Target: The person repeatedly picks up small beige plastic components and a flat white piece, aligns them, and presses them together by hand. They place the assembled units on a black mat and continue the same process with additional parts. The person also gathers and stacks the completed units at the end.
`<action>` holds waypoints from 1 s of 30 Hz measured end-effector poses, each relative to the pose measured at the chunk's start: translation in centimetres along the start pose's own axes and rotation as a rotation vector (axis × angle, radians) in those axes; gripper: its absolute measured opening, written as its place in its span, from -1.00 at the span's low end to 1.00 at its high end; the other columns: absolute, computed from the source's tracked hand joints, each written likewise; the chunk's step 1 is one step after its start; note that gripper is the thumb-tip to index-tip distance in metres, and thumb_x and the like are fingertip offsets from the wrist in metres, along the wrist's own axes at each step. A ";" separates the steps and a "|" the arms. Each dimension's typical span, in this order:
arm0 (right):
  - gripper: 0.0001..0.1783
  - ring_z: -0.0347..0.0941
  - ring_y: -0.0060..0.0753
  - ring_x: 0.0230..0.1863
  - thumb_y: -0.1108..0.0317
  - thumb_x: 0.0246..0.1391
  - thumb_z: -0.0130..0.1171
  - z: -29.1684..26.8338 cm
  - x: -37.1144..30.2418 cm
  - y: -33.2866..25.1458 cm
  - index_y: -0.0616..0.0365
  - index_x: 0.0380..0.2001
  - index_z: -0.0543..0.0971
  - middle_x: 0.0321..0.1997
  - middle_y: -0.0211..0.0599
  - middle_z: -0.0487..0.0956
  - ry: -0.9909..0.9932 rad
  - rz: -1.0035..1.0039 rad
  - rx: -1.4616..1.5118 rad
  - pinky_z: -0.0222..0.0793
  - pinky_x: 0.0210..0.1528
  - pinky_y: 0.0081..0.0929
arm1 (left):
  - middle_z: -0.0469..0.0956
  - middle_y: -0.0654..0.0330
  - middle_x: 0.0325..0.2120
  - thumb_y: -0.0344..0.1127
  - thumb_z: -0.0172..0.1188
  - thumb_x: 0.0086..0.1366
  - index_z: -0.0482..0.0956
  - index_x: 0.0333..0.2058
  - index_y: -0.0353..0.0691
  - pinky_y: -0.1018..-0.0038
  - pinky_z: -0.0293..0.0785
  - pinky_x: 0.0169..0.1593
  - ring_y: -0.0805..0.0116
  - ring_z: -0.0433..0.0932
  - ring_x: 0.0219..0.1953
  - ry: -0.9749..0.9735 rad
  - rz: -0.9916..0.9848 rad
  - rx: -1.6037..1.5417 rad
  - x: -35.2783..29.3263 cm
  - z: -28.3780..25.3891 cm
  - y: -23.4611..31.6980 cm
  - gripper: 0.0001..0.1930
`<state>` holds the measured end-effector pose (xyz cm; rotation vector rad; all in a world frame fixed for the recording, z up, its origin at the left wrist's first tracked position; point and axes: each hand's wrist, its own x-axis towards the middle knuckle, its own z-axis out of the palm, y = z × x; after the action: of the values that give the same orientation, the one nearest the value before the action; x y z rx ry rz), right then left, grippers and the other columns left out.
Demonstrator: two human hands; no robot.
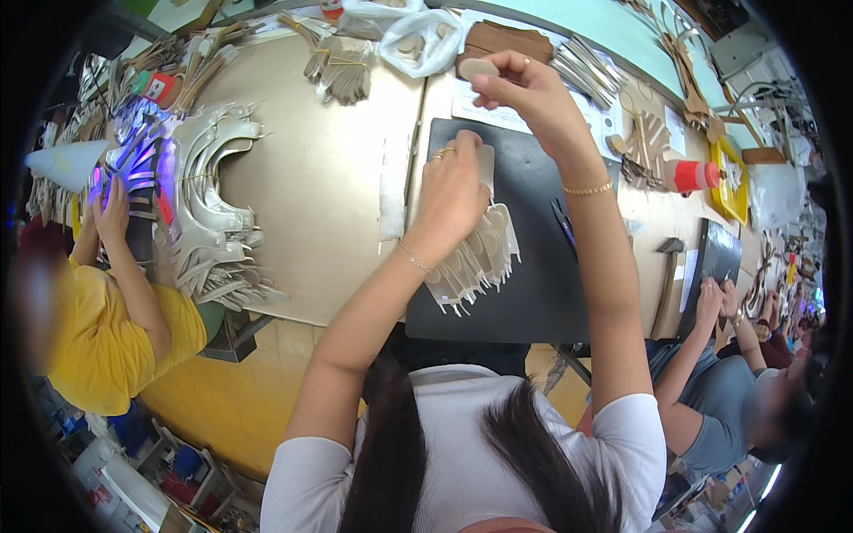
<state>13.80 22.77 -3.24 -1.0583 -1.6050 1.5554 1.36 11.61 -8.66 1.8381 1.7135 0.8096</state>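
Observation:
My right hand is raised over the far edge of the black mat, pinching a small round beige disc between thumb and fingers. Lower and to its left, my left hand rests at the mat's left side, fingers curled on a flat beige piece that is partly hidden beneath it. Just below that hand lies a fanned row of overlapping beige tab-shaped pieces with narrow ends. A dark slim tool, perhaps tweezers, lies on the mat near my right forearm.
Beyond the mat are a white plastic bag of discs, brown pieces and a bundle of strips. To the right are a red-and-white bottle and a hammer. Co-workers sit either side; curved pale pieces lie left.

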 end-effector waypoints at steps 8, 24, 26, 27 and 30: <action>-0.81 0.58 -0.37 -0.20 0.38 0.12 0.27 -1.7 -10.4 0.3 0.21 -0.30 0.47 -0.23 -0.20 0.59 0.193 0.008 0.361 0.48 -0.08 -0.44 | 0.48 0.19 -0.28 -0.60 0.22 0.13 0.30 0.12 -0.36 0.56 0.50 -0.29 0.48 0.53 -0.31 -0.189 -0.365 -1.014 -1.2 -2.6 0.3 -0.45; -0.82 0.55 -0.62 -0.37 0.43 0.05 0.31 4.0 -18.3 -2.4 0.29 -0.27 0.64 -0.38 -0.36 0.66 0.210 -0.079 0.145 0.47 -0.26 -0.64 | 0.47 0.09 -0.10 -0.59 0.20 0.19 0.33 0.11 -0.38 0.49 0.56 -0.19 0.40 0.54 -0.13 -0.140 -0.220 -1.131 -7.8 -7.7 6.1 -0.51; -0.82 0.54 -0.63 -0.38 0.42 0.00 0.36 4.2 -18.7 -2.8 0.28 -0.33 0.64 -0.41 -0.39 0.65 0.228 -0.066 0.141 0.46 -0.28 -0.65 | 0.48 0.08 -0.09 -0.59 0.20 0.20 0.33 0.10 -0.39 0.48 0.56 -0.17 0.38 0.54 -0.12 -0.154 -0.212 -1.138 -8.5 -8.0 6.4 -0.52; -0.83 0.53 -0.63 -0.39 0.42 -0.01 0.37 4.3 -18.8 -2.9 0.27 -0.36 0.64 -0.41 -0.39 0.65 0.227 -0.118 0.064 0.46 -0.28 -0.65 | 0.48 0.07 -0.09 -0.60 0.19 0.20 0.34 0.10 -0.39 0.47 0.56 -0.16 0.37 0.54 -0.11 -0.158 -0.226 -1.145 -8.8 -8.1 6.6 -0.53; -0.84 0.47 -0.65 -0.42 0.44 -0.04 0.39 4.5 -19.1 -3.5 0.26 -0.41 0.62 -0.44 -0.41 0.61 0.204 -0.243 -0.073 0.39 -0.33 -0.67 | 0.52 0.07 -0.12 -0.59 0.18 0.23 0.37 0.07 -0.40 0.48 0.58 -0.06 0.38 0.54 -0.08 -0.170 -0.172 -1.158 -9.9 -8.5 7.1 -0.58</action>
<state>18.18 3.91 1.34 -0.9845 -1.5924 1.1982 -0.03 0.83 1.44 0.9034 0.8973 1.1720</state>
